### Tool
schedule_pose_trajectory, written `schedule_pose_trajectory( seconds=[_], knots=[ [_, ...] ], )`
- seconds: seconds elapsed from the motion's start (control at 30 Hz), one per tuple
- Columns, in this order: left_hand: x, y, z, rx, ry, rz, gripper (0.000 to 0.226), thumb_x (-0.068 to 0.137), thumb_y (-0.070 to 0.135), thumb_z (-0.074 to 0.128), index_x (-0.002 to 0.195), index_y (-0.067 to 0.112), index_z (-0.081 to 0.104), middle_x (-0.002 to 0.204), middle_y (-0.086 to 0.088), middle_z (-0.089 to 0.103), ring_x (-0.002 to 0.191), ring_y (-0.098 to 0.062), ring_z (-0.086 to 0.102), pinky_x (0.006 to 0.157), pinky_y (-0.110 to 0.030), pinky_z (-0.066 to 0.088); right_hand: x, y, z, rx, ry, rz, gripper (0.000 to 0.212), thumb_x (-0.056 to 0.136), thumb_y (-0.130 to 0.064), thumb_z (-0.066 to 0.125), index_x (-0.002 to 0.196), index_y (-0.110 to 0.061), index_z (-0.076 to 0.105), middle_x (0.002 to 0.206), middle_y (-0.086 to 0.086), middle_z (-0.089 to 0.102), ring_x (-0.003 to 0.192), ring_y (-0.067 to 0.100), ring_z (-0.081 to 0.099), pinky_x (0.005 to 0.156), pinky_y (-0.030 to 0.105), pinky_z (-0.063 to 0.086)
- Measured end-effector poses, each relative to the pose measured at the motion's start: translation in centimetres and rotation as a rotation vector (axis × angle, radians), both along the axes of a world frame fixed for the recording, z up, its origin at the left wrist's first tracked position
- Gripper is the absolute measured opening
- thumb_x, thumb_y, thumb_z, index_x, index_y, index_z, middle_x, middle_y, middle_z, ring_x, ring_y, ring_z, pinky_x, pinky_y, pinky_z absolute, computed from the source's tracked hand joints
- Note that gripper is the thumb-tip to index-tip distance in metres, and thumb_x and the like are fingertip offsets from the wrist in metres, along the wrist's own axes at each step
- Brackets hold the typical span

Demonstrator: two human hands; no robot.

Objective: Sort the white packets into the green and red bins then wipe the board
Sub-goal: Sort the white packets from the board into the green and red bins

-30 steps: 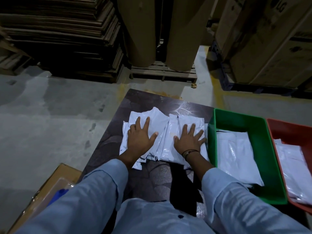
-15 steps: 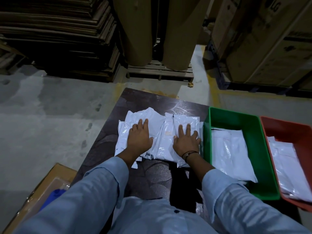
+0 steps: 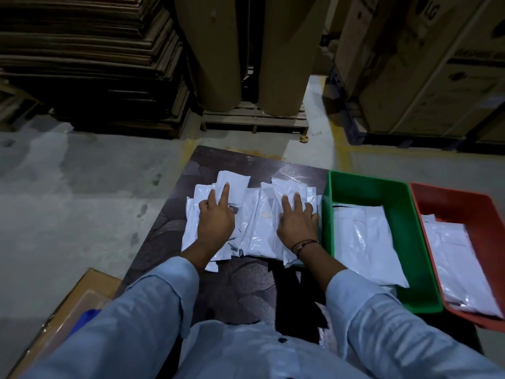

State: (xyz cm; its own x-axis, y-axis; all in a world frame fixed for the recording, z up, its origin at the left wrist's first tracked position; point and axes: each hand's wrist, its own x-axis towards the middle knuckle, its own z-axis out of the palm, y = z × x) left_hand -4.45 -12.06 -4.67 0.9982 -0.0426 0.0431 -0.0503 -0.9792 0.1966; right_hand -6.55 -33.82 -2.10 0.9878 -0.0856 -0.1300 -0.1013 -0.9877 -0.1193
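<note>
A pile of white packets [image 3: 262,228] lies on the dark board [image 3: 246,283]. My left hand [image 3: 216,220] is on the pile's left part, index finger straight, the other fingers curled around a packet [image 3: 235,184] at the top. My right hand [image 3: 296,221] is on the right part, its fingers closing on another packet [image 3: 289,187]. The green bin [image 3: 332,214] stands right of the board with white packets [image 3: 363,242] in it. Beyond it, the red bin [image 3: 486,228] also holds packets [image 3: 459,255].
An open cardboard box [image 3: 82,296] sits on the floor at lower left. Ahead are a wooden pallet [image 3: 254,124] with two big brown rolls, flat cardboard stacks [image 3: 90,64] at left and large cartons [image 3: 423,64] at right. Grey concrete floor [image 3: 82,201] lies to the left.
Both hands lay flat with spread fingers on the pile a second ago. Now the fingers have drawn together and curled onto packets at the top of the pile.
</note>
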Motion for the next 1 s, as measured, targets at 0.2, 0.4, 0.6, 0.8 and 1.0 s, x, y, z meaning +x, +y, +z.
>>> schedule_pose_trajectory(
  seconds=[0.2, 0.4, 0.6, 0.8, 1.0],
  knots=[
    [-0.4, -2.1, 2.7, -0.279, -0.069, 0.094, 0.062, 0.103, 0.017, 0.048, 0.161, 0.024, 0.027, 0.161, -0.023, 0.03, 0.133, -0.048, 0.036, 0.102, -0.05, 0.042, 0.6, -0.2, 2.4, 0.043, -0.046, 0.028, 0.058, 0.102, -0.034, 0.038, 0.157, -0.025, 0.02, 0.166, 0.01, 0.011, 0.144, 0.044, 0.021, 0.112, 0.06, 0.024],
    [-0.3, -6.2, 5.2, -0.428, -0.154, 0.078, 0.061, 0.105, 0.02, 0.045, 0.162, 0.027, 0.024, 0.162, -0.017, 0.029, 0.135, -0.042, 0.034, 0.107, -0.047, 0.038, 1.0, -1.7, 6.0, 0.035, -0.14, 0.05, 0.06, 0.1, -0.035, 0.04, 0.156, -0.026, 0.021, 0.166, 0.009, 0.015, 0.142, 0.044, 0.022, 0.11, 0.058, 0.026],
    [-1.2, -12.4, 7.3, -0.53, -0.199, 0.045, 0.058, 0.106, 0.022, 0.042, 0.162, 0.027, 0.024, 0.162, -0.014, 0.031, 0.138, -0.038, 0.033, 0.111, -0.045, 0.035, 0.3, -6.4, 8.3, 0.084, -0.174, -0.036, 0.058, 0.1, -0.033, 0.042, 0.155, -0.025, 0.025, 0.163, 0.011, 0.019, 0.139, 0.042, 0.028, 0.108, 0.057, 0.03],
    [-2.9, -18.9, 8.1, -0.548, -0.217, -0.047, 0.059, 0.105, 0.021, 0.042, 0.162, 0.026, 0.025, 0.159, -0.015, 0.034, 0.134, -0.04, 0.035, 0.111, -0.049, 0.034, -2.0, -14.0, 7.7, 0.023, -0.135, -0.126, 0.057, 0.1, -0.032, 0.043, 0.154, -0.025, 0.028, 0.164, 0.012, 0.019, 0.139, 0.043, 0.025, 0.109, 0.059, 0.027],
    [-5.3, -23.9, 8.1, -0.53, -0.156, -0.084, 0.06, 0.105, 0.019, 0.043, 0.162, 0.022, 0.023, 0.161, -0.017, 0.033, 0.137, -0.04, 0.032, 0.112, -0.051, 0.035, -5.1, -20.0, 5.2, -0.051, -0.021, -0.151, 0.062, 0.097, -0.033, 0.044, 0.155, -0.02, 0.025, 0.163, 0.016, 0.018, 0.141, 0.046, 0.025, 0.111, 0.054, 0.028]
  ],
)
